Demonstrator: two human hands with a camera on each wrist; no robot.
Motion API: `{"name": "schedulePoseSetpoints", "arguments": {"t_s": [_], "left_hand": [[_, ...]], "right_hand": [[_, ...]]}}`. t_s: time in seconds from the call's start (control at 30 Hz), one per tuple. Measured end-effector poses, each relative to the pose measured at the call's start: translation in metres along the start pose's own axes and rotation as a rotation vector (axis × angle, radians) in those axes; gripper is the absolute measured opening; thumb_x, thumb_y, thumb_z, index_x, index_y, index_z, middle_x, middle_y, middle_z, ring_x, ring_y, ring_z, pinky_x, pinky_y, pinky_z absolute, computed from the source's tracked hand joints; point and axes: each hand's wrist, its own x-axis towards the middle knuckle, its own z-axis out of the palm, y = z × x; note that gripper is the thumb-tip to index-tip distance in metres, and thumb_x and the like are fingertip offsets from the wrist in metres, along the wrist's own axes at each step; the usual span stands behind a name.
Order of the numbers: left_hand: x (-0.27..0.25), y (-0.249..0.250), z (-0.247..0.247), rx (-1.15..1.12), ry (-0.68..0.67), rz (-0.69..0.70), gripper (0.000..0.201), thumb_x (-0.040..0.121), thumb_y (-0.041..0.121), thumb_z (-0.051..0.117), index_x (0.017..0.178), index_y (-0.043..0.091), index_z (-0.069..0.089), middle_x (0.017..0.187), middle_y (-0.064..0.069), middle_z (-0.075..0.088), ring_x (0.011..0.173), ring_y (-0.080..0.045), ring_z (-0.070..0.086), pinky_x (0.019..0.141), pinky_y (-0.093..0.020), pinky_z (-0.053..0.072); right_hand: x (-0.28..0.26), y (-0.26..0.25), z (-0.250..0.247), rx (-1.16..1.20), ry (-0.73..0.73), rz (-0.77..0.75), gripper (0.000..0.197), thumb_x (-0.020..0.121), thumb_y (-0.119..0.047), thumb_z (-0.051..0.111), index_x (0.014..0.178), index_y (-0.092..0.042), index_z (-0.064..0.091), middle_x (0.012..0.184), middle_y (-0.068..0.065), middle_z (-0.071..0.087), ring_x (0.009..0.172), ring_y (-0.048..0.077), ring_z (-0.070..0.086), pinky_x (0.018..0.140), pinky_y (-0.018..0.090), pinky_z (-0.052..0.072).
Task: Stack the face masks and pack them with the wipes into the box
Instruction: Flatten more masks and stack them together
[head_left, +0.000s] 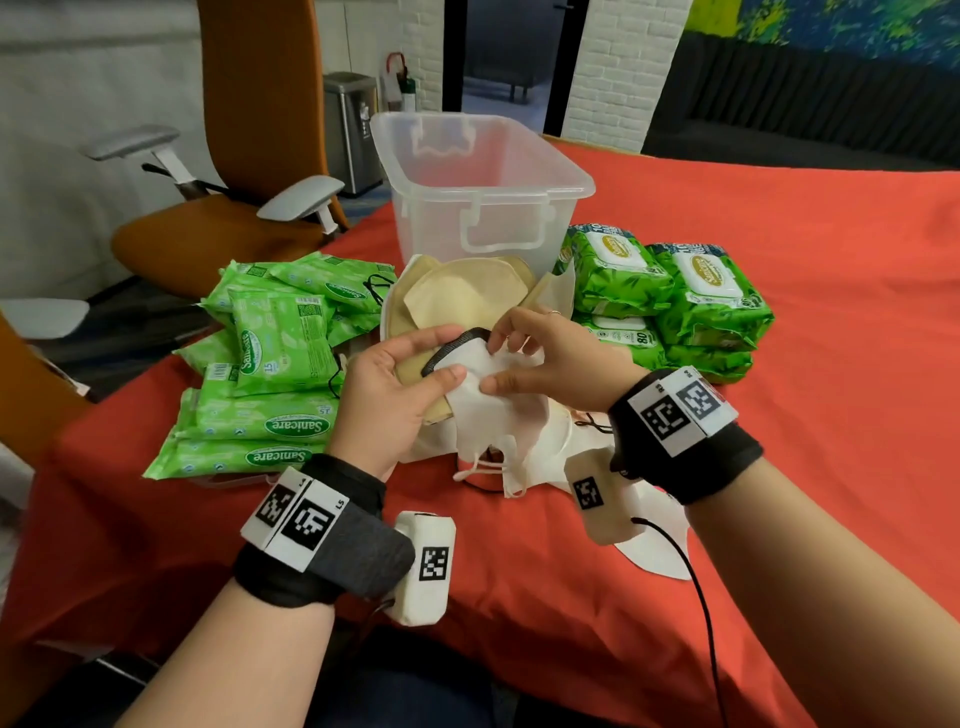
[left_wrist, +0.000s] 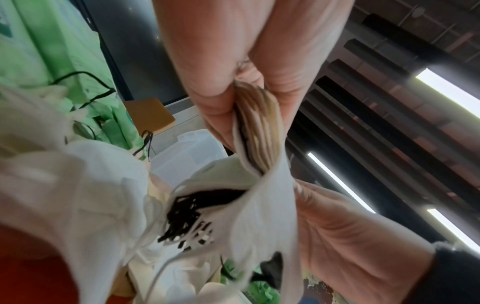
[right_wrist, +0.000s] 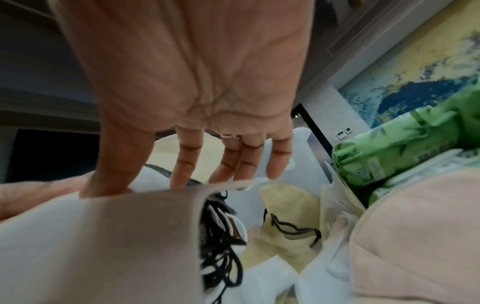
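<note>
Your left hand (head_left: 387, 400) grips a stack of face masks (head_left: 467, 387), thumb pressed on the white top mask and fingers curled behind the tan ones; in the left wrist view the tan and white edges of the stack show pinched between thumb and fingers (left_wrist: 207, 102). Your right hand (head_left: 550, 364) pinches the same white mask, thumb and forefinger closed on its near edge while the other fingers, one wearing a ring, touch its upper edge beside a black ear loop (head_left: 441, 353). The stack is held just above the table, over a loose heap of white masks (head_left: 509, 447) with tangled black and white ear loops. Behind your hands lies a pile of tan masks (head_left: 467, 291), touching the front of the clear plastic box (head_left: 483, 176), which stands open with its handle towards you. To the left of the masks sit flat green Sanicare wipe packs (head_left: 270, 364), piled on one another. To the right, thicker green wipe packs with white flip lids (head_left: 670, 291) are stacked in two piles beside the box. Everything rests on a red tablecloth (head_left: 805, 415). An orange office chair (head_left: 234, 156) stands at the table's left edge, and a steel pedal bin (head_left: 348, 130) is behind it.
</note>
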Motion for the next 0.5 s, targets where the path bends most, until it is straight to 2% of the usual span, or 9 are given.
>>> {"name": "schedulePoseSetpoints", "arguments": {"t_s": [0.07,0.13,0.17,0.23,0.3,0.37,0.43,0.5], "left_hand": [[-0.0005,0.0024,0.0003,-0.009,-0.009,0.009,0.037,0.076,-0.008,0.067,0.094,0.025,0.069,0.094,0.010,0.071,0.099,-0.010,0.065,0.094,-0.038,0.051],[-0.0003,0.0043,-0.0001,-0.017,-0.016,0.017,0.037,0.077,-0.008,0.066,0.094,0.024,0.069,0.094,0.010,0.071,0.098,-0.008,0.065,0.092,-0.034,0.052],[0.0002,0.0047,-0.0006,-0.016,-0.015,0.020,0.037,0.077,-0.008,0.065,0.094,0.024,0.069,0.094,0.011,0.071,0.098,-0.008,0.065,0.092,-0.034,0.052],[0.0008,0.0047,-0.0016,-0.017,-0.011,0.021,0.036,0.077,-0.008,0.065,0.093,0.024,0.069,0.091,0.011,0.072,0.096,-0.008,0.066,0.091,-0.034,0.053],[0.0008,0.0034,-0.0023,-0.020,-0.009,0.018,0.036,0.077,-0.008,0.065,0.092,0.024,0.069,0.091,0.009,0.072,0.096,-0.010,0.066,0.091,-0.036,0.053],[0.0002,0.0021,-0.0024,-0.009,-0.012,0.020,0.037,0.077,-0.008,0.065,0.091,0.026,0.070,0.089,0.010,0.073,0.097,-0.010,0.066,0.091,-0.035,0.052],[0.0001,0.0013,-0.0024,0.000,-0.016,0.027,0.036,0.078,-0.007,0.065,0.091,0.026,0.070,0.088,0.011,0.073,0.096,-0.009,0.067,0.090,-0.033,0.052],[0.0001,0.0021,-0.0018,-0.010,-0.021,0.031,0.034,0.078,-0.006,0.065,0.092,0.025,0.069,0.086,0.011,0.073,0.092,-0.008,0.067,0.084,-0.029,0.055]], "right_hand": [[-0.0011,0.0008,-0.0006,0.186,0.027,-0.035,0.034,0.074,-0.021,0.076,0.100,-0.017,0.054,0.093,-0.002,0.048,0.081,0.007,0.047,0.064,0.006,0.037],[-0.0003,0.0022,-0.0002,0.329,0.050,-0.051,0.037,0.074,-0.013,0.076,0.103,-0.016,0.053,0.088,-0.007,0.048,0.068,-0.003,0.046,0.061,0.005,0.037],[0.0008,0.0033,0.0000,0.348,0.043,-0.046,0.039,0.074,-0.013,0.076,0.105,-0.016,0.053,0.086,-0.008,0.047,0.064,-0.004,0.045,0.060,0.006,0.037],[0.0025,0.0042,-0.0001,0.321,0.000,-0.021,0.037,0.074,-0.016,0.076,0.105,-0.017,0.054,0.083,-0.006,0.046,0.063,0.004,0.044,0.059,0.008,0.036],[0.0030,0.0033,-0.0016,0.277,-0.058,-0.012,0.025,0.074,-0.019,0.076,0.090,-0.020,0.056,0.079,-0.004,0.045,0.064,0.008,0.042,0.058,0.010,0.035],[0.0024,0.0018,-0.0025,0.255,-0.077,-0.031,0.020,0.073,-0.018,0.077,0.076,-0.018,0.058,0.076,-0.003,0.048,0.067,0.006,0.045,0.061,0.012,0.036],[0.0018,0.0006,-0.0033,0.304,-0.006,-0.051,0.021,0.068,-0.014,0.080,0.070,-0.013,0.060,0.072,0.000,0.055,0.066,0.002,0.049,0.063,0.014,0.038],[0.0011,-0.0013,-0.0050,0.398,0.068,-0.059,0.022,0.064,-0.008,0.082,0.069,-0.004,0.060,0.069,0.010,0.062,0.064,0.007,0.052,0.061,0.022,0.042]]}}
